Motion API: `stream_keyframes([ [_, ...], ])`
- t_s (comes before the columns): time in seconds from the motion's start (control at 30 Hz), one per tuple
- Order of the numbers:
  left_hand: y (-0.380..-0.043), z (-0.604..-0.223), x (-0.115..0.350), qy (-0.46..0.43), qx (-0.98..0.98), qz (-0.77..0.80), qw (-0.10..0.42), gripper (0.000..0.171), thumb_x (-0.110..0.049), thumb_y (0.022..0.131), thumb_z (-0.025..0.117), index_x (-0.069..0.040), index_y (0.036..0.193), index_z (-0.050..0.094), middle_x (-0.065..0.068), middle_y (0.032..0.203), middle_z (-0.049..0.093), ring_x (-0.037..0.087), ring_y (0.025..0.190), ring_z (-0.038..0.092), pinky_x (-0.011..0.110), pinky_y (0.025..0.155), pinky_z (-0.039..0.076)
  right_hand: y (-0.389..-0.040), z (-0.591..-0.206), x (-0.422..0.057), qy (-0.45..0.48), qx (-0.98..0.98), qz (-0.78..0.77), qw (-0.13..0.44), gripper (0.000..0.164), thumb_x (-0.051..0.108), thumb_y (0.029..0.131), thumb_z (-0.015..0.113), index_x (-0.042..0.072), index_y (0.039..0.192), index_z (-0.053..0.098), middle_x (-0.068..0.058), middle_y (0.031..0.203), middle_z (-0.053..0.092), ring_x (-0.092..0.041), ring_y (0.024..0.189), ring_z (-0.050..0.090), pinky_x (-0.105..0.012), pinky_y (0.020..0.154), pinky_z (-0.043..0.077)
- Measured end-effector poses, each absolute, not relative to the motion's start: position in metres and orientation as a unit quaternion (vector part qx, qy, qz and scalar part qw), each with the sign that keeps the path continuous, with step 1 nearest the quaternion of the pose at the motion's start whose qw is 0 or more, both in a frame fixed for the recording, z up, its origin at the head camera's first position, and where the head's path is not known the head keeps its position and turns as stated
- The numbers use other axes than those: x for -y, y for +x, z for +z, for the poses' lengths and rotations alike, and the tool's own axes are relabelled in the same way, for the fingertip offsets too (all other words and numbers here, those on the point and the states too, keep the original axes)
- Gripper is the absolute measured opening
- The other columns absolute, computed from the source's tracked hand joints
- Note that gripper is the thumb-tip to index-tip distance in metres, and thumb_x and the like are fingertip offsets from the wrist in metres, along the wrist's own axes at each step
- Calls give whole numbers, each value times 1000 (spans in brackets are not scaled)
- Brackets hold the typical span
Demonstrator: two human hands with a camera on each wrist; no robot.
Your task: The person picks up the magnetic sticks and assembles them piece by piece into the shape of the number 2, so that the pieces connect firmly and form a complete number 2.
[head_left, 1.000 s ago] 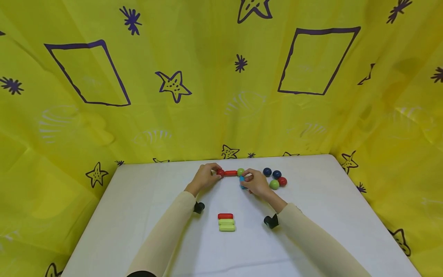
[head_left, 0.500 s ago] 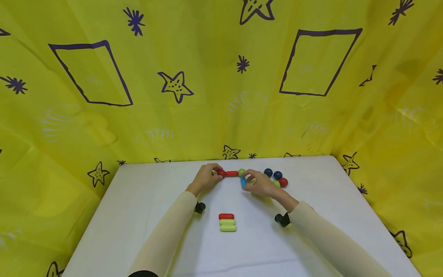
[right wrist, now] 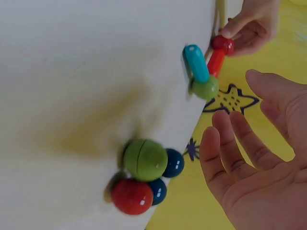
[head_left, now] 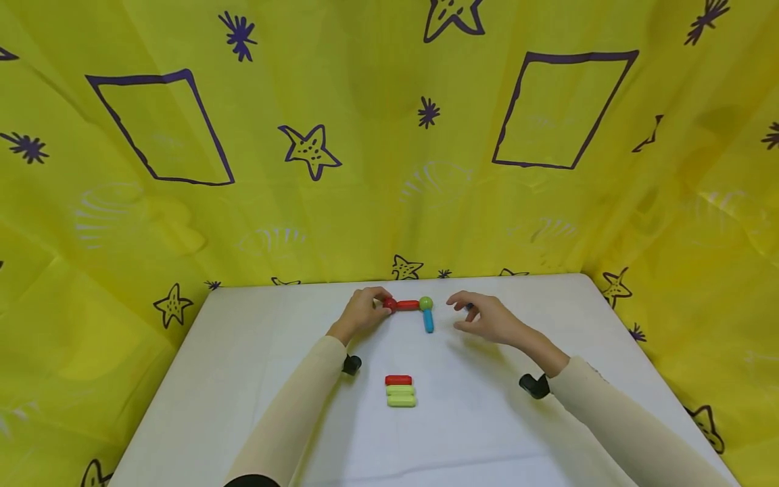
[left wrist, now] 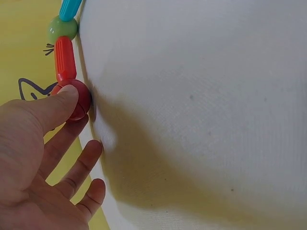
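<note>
My left hand (head_left: 360,312) pinches a red ball (left wrist: 80,99) between thumb and fingers at the left end of a joined chain. From that ball a red rod (head_left: 407,306) runs right to a green ball (head_left: 426,303). A blue rod (head_left: 429,321) extends from the green ball toward the near side. My right hand (head_left: 489,318) is held in the air right of the chain, fingers apart and holding nothing. In the right wrist view, a loose green ball (right wrist: 145,159), a red ball (right wrist: 132,197) and two dark blue balls (right wrist: 173,163) sit clustered beside this hand.
Nearer on the white table (head_left: 274,406) lie three rods side by side: one red rod (head_left: 398,380) and two yellow-green rods (head_left: 401,401). A yellow patterned curtain (head_left: 365,216) hangs behind the table's far edge and at both sides.
My right hand has let go of the blue rod and moved right, now covering most of the loose balls in the head view. The left hand stays on the red ball.
</note>
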State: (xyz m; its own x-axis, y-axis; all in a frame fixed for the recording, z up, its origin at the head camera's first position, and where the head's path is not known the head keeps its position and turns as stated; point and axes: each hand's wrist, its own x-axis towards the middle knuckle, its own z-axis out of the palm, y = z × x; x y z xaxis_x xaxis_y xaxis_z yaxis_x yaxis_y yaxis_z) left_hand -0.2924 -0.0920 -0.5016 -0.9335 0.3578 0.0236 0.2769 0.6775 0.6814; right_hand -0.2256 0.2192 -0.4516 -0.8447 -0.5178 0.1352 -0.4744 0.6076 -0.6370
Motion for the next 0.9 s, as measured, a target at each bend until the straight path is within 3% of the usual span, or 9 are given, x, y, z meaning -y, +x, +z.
stream_keyframes([
  [0.37, -291, -501, 92, 178, -912, 365, 54, 23, -12, 95, 74, -8, 118, 72, 6, 115, 73, 24, 100, 60, 42, 94, 50, -212, -450, -266, -236, -903, -360, -6, 39, 2, 89, 78, 3, 125, 66, -20, 116, 68, -17, 78, 63, -28, 63, 51],
  [0.73, -288, -496, 92, 179, -911, 367, 54, 24, -10, 95, 74, -7, 119, 71, 8, 117, 73, 26, 99, 60, 42, 93, 51, -207, -463, -289, -209, -912, -354, -19, 38, 4, 89, 79, 2, 125, 67, -18, 129, 66, -23, 85, 67, -28, 66, 54],
  [0.9, -289, -496, 92, 175, -913, 364, 61, 25, -12, 96, 74, -7, 120, 71, 7, 118, 72, 26, 100, 60, 42, 95, 51, -208, -472, -293, -193, -915, -352, -33, 37, 4, 89, 78, 1, 125, 67, -19, 126, 67, -24, 84, 68, -28, 65, 53],
])
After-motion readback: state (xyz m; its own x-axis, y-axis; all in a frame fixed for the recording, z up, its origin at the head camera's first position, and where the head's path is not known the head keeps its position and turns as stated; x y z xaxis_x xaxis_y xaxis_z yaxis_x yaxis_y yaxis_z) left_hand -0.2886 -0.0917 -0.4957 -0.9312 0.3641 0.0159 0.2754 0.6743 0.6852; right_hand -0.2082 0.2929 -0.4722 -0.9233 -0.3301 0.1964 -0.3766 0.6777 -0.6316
